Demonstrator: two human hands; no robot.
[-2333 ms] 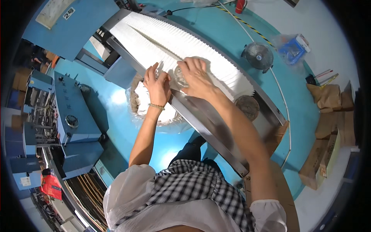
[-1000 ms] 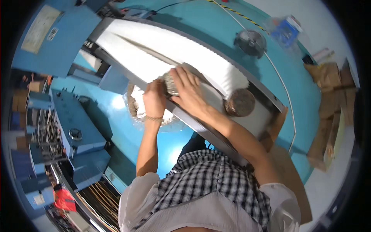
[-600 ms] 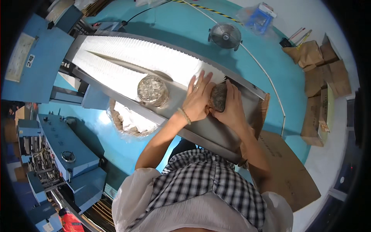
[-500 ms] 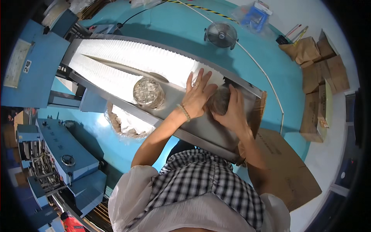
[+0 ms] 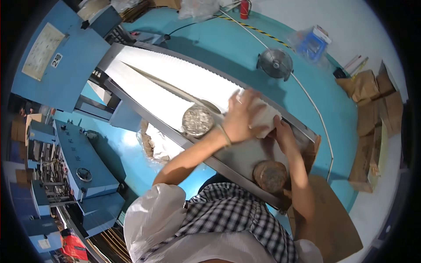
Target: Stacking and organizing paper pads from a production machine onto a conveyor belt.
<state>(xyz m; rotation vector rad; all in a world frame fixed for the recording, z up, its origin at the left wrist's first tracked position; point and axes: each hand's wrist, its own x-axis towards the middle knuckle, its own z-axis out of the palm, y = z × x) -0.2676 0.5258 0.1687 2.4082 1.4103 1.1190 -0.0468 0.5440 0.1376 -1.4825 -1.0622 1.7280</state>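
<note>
Both hands have shifted toward the far edge of the trough since half a second ago, and the brown disc they were pressed against then now lies apart from them, nearer the person's body. At this moment the left hand (image 5: 244, 117) lies palm down with its fingers spread wide over a white, crumpled-looking bundle of sheet material (image 5: 265, 119), covering most of its upper side; a thin band circles that wrist. Right hand (image 5: 280, 132) comes up from below and meets the same bundle at its near lower edge, fingers curled against it, though whether they close fully round it cannot be told because the left hand hides the contact. That bundle sits at the right end of the long white ribbed conveyor surface (image 5: 166, 85), where the white gives way to a grey metal trough (image 5: 239, 153). Just to the left of the left wrist stands a round silvery stack with a crinkled foil-like top (image 5: 198, 120), touching nothing but the conveyor. Close to the near rim of the trough rests the round brown disc-shaped stack (image 5: 270, 175), just beside the right forearm.
</note>
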